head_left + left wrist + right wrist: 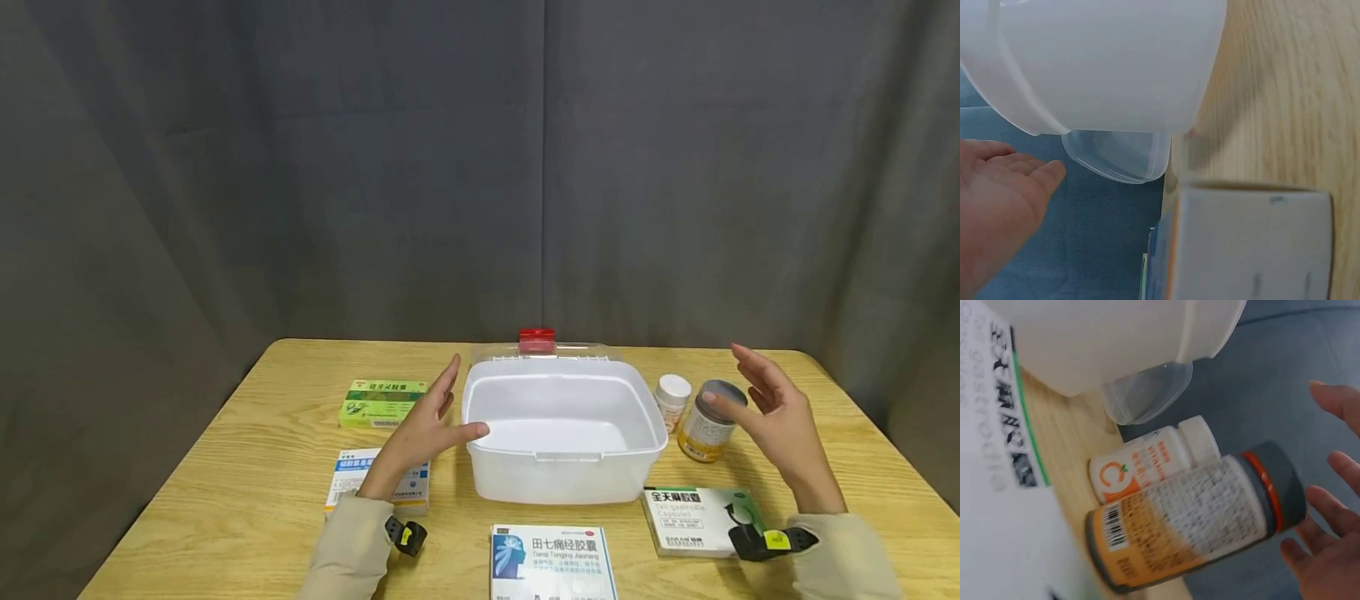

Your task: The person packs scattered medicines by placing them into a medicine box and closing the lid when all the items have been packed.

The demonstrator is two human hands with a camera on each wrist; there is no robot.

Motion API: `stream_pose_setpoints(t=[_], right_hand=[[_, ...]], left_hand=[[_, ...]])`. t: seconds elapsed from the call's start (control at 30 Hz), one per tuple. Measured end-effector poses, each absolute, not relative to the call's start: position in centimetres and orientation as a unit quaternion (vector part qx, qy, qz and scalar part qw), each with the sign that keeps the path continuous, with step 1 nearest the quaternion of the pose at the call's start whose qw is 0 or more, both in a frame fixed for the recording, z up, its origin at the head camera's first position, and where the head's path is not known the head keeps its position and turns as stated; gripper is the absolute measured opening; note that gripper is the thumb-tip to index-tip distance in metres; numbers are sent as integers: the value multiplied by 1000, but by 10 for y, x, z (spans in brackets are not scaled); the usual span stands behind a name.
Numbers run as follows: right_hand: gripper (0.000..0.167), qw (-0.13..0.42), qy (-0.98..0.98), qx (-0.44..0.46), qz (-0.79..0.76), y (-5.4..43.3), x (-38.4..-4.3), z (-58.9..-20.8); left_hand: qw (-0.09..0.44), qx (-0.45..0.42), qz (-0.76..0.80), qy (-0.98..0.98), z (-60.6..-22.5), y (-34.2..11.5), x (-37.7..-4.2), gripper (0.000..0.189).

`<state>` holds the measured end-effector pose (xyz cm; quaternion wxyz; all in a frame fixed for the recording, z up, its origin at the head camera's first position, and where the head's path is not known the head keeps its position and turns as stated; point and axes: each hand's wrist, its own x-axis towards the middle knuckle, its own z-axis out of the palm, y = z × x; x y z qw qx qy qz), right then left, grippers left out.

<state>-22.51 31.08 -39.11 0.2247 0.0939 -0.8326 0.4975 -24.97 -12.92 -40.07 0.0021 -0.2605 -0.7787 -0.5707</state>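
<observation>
A translucent white plastic box [564, 479] stands in the middle of the table, its clear lid [491, 352] hinged open behind it. My left hand [420, 433] is raised beside the box's left wall, fingers extended and holding nothing; the left wrist view shows a gap between them. On the other side my right hand [783, 429] hovers, fingers spread and loosely bent, by a grey-capped jar [705, 432]. Its fingers lie near the cap in the right wrist view, and I cannot tell whether they touch it. A white vitamin C bottle [1141, 465] stands between jar and box.
Left of the box lie a green medicine box [378, 404] and a blue-and-white medicine box [348, 479], partly behind my left wrist. Toward the front are a white-and-blue capsule box [555, 567] and a white-and-green one [693, 525]. A red clasp [537, 340] sits on the lid. Grey curtain [412, 167] hangs behind.
</observation>
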Motion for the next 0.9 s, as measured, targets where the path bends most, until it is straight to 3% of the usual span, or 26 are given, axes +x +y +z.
stream_pose_setpoints(t=[0.37, 0.9], right_hand=[[58, 151, -729, 53, 665, 328, -224, -414], [52, 142, -729, 54, 668, 325, -227, -419]], left_hand=[[-47, -304, -617, -725, -409, -126, -253, 115], [-55, -318, -605, -728, -410, -128, -254, 114]])
